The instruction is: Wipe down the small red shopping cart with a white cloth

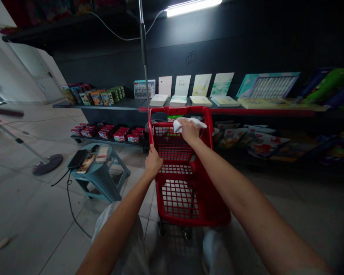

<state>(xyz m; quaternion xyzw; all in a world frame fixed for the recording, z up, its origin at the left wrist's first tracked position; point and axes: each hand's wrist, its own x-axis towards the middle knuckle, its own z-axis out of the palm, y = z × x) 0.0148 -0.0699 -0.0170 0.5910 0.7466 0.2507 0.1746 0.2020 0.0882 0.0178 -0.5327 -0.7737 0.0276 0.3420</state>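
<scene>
A red plastic shopping cart (179,221) stands between my legs, with grid-like basket walls. My right hand (189,131) presses a folded white cloth (200,123) against the upper part of the cart, just below its top bar. Part of the cloth is covered by my fingers. On the cart's left side, my left hand (154,162) is closed around the red side frame, the thumb pointing up along it.
A blue plastic stool (96,179) on the left bears a phone (86,163) and a black device with a trailing cable. Behind the cart, a dark shelf (117,105) carries notebooks, boxes and snack bags. A pole rises beside the cart; a round stand base (47,164) is farther left.
</scene>
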